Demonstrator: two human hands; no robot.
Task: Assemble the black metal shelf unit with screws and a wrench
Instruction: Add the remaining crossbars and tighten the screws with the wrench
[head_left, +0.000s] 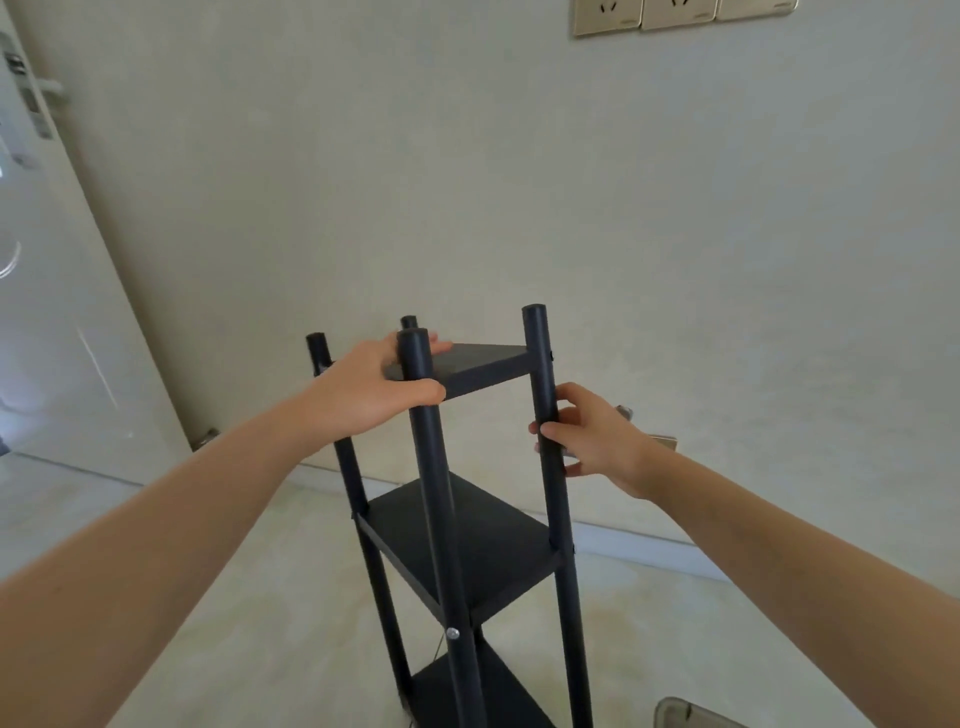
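1. At the far left a pale door with a metal handle stands ajar; it is well apart from the work and blocks nothing.
2. The left hand grips the near-left corner of the top shelf, thumb curled against the near-left post and fingers laid over the shelf's surface.
3. The black metal shelf unit stands upright on the pale floor, near the wall. Four posts rise above the top shelf, and three shelves sit in place: top, middle and a lower one cut off by the frame's edge.
4. A silver screw head shows on the near-left post below the middle shelf, and small dark fasteners show at the right post's joints. By this, the build looks nearly or wholly finished; what may remain is a check of tightness or steadying. No wrench is in view.
5. The right hand holds the near-right post below the top shelf, fingers wrapped narrowly round it.
6. Behind that hand, low on the wall, a small brownish object is too hidden to identify.
7. Gold-coloured wall sockets sit at upper right, and a greyish translucent item peeks in at the bottom right. Neither obstructs the hands.
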